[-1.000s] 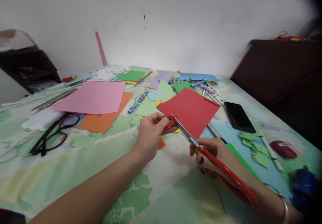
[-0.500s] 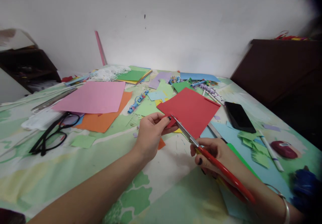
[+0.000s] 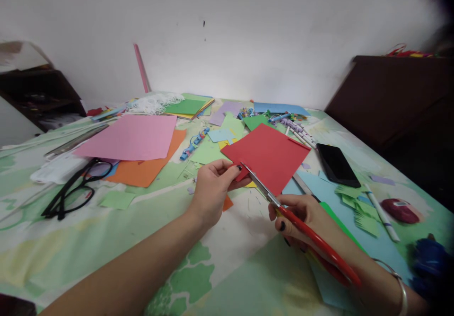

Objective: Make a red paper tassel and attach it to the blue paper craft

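My left hand (image 3: pixel 214 186) pinches a small red paper piece (image 3: pixel 241 170) between thumb and fingers. In my right hand (image 3: pixel 298 219) are scissors with red handles (image 3: pixel 315 240); their metal blades point up and left, with the tips at the red piece by my left thumb. The blades look nearly closed. Just behind both hands a larger red sheet (image 3: pixel 271 153) lies on the other papers, partly hidden by my left fingers and the blades. Whether the small piece is joined to that sheet, I cannot tell.
Pink paper (image 3: pixel 131 136), orange paper (image 3: pixel 147 167) and black glasses (image 3: pixel 76 190) lie left. A phone (image 3: pixel 336 164), green fringed scraps (image 3: pixel 360 209), a white pen (image 3: pixel 383 212) and a green-handled tool (image 3: pixel 340 226) are right. White string (image 3: pixel 156 102) is at the back.
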`<control>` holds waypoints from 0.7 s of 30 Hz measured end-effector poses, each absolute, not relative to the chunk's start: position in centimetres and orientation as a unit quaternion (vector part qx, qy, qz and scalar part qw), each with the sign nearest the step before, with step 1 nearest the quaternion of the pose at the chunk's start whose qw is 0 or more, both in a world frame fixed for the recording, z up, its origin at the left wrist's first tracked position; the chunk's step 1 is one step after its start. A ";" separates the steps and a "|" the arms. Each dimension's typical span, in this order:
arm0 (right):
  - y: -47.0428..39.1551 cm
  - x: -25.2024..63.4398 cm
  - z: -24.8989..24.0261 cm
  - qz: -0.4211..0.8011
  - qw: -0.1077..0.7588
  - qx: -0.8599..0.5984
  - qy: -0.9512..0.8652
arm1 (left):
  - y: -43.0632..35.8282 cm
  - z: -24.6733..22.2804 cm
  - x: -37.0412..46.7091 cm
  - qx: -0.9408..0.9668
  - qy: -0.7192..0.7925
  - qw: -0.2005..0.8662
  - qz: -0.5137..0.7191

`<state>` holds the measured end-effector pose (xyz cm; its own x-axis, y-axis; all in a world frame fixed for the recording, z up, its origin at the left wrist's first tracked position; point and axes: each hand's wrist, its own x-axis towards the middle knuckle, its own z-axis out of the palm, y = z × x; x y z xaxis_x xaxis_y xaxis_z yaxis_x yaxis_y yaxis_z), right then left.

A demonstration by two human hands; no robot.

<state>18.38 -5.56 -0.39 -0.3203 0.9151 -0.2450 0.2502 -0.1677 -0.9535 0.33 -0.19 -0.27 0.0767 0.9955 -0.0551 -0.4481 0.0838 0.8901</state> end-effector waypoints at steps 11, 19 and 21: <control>-5.6 18.5 -0.4 0.566 0.286 -0.507 -0.584 | -0.2 -0.2 0.3 0.374 0.371 0.632 0.568; -5.7 18.7 -0.3 0.568 0.290 -0.474 -0.607 | -0.3 0.0 0.3 0.378 0.365 0.632 0.570; -5.7 18.7 -0.3 0.568 0.288 -0.475 -0.608 | -0.3 0.0 0.3 0.376 0.367 0.631 0.571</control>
